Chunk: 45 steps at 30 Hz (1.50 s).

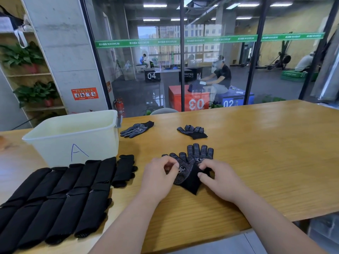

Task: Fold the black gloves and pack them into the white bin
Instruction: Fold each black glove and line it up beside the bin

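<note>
Nearest us, the wooden table point(266, 162) carries everything: the white bin point(73, 142) at far left, rows of folded gloves point(60, 195) at near left, loose gloves point(136, 129) farther off, and the dotted pair point(190, 162) in the middle. We judge the overlapped pair could slide askew if we tug its cuffs unevenly, spoiling the fold. Our left hand point(157, 178) pinches its left edge with curled fingers; our right hand point(218, 178) pinches the cuff.

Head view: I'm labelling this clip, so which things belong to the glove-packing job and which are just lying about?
Job: white bin; overlapped gloves pinched by left hand and right hand; folded gloves row; loose glove beside bin; loose glove farther right.
Lying about: potted plants; fire extinguisher; numbered boxes behind glass.
</note>
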### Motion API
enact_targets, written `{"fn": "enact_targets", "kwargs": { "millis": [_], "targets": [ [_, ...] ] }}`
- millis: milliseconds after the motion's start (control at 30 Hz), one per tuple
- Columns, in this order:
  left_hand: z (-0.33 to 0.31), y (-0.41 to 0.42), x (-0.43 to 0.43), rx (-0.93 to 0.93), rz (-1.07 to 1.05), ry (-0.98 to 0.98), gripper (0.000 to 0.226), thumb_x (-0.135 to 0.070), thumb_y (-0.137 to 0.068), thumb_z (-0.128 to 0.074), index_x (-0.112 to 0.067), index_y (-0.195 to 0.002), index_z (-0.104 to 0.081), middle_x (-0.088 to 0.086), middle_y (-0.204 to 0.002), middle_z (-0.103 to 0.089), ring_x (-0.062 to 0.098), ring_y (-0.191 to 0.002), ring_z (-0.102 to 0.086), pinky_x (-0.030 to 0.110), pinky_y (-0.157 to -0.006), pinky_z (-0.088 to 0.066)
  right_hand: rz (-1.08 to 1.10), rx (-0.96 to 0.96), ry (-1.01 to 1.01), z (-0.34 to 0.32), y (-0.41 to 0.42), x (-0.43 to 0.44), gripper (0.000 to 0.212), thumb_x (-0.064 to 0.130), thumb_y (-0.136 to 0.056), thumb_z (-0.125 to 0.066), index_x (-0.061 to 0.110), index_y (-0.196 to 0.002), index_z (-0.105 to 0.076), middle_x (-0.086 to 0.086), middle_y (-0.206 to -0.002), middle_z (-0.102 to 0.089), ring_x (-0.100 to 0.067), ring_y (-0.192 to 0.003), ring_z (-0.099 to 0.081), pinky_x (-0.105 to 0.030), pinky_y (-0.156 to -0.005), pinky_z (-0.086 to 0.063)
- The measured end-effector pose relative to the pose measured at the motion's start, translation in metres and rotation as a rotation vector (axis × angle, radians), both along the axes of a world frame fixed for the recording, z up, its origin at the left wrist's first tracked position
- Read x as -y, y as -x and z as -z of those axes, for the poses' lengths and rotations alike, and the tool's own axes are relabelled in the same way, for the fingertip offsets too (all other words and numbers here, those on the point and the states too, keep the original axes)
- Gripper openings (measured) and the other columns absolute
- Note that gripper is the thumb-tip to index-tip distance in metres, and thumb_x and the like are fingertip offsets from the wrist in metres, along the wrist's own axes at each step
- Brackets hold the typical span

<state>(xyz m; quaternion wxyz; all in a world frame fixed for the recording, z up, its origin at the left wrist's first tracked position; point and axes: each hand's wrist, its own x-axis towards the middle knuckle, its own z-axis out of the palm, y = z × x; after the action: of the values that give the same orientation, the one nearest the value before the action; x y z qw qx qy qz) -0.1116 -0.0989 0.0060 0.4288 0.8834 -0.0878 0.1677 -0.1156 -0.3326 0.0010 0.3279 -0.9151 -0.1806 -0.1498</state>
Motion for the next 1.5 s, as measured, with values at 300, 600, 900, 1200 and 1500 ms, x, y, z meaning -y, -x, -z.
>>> {"fn": "enact_targets", "kwargs": {
  "millis": [300, 600, 900, 1200, 1500],
  "targets": [
    [0.004, -0.007, -0.001, 0.165, -0.043, -0.161, 0.008, -0.036, -0.099, -0.065, -0.036, -0.100, -0.073, -0.024, -0.103, -0.061, 0.005, -0.109, -0.047, 0.029, -0.097, -0.038, -0.062, 0.000, -0.181, -0.022, 0.005, 0.000, 0.023, 0.014, -0.091, -0.074, 0.034, -0.091, -0.063, 0.014, -0.092, -0.072, -0.007, -0.089, -0.067, -0.035, -0.087, -0.054],
    [0.006, -0.007, -0.003, 0.173, -0.049, -0.263, 0.018, -0.032, -0.097, -0.065, -0.035, -0.114, -0.071, -0.020, -0.118, -0.062, 0.011, -0.121, -0.047, 0.035, -0.103, -0.041, -0.109, 0.080, -0.094, -0.125, -0.008, 0.000, 0.029, 0.011, -0.095, -0.074, 0.038, -0.106, -0.071, 0.013, -0.100, -0.074, -0.006, -0.087, -0.065, -0.016, -0.076, -0.048],
    [0.007, -0.004, -0.004, 0.038, 0.055, -0.324, 0.043, -0.051, -0.099, -0.063, -0.040, -0.141, -0.063, -0.024, -0.144, -0.058, 0.008, -0.142, -0.034, 0.038, -0.116, -0.027, -0.232, 0.055, -0.201, -0.172, 0.005, 0.014, 0.028, 0.004, -0.092, -0.078, 0.022, -0.113, -0.074, 0.005, -0.104, -0.079, -0.011, -0.105, -0.074, -0.027, -0.101, -0.053],
    [0.010, -0.006, 0.000, 0.035, 0.074, -0.486, 0.060, -0.072, -0.096, -0.050, -0.038, -0.144, -0.063, -0.025, -0.150, -0.053, 0.009, -0.143, -0.032, 0.038, -0.120, -0.024, 0.032, 0.216, -0.118, -0.168, -0.033, 0.016, 0.026, 0.005, -0.090, -0.080, 0.026, -0.106, -0.077, 0.022, -0.098, -0.074, 0.018, -0.092, -0.064, 0.001, -0.085, -0.041],
    [0.012, -0.010, 0.002, 0.014, 0.070, -0.528, 0.065, -0.077, -0.093, -0.048, -0.039, -0.144, -0.062, -0.025, -0.152, -0.051, 0.011, -0.146, -0.031, 0.040, -0.122, -0.026, -0.023, 0.219, 0.189, -0.073, -0.033, -0.005, 0.028, 0.013, -0.088, -0.080, 0.033, -0.107, -0.077, 0.014, -0.103, -0.075, -0.008, -0.098, -0.067, -0.038, -0.093, -0.054]
  ]
}}
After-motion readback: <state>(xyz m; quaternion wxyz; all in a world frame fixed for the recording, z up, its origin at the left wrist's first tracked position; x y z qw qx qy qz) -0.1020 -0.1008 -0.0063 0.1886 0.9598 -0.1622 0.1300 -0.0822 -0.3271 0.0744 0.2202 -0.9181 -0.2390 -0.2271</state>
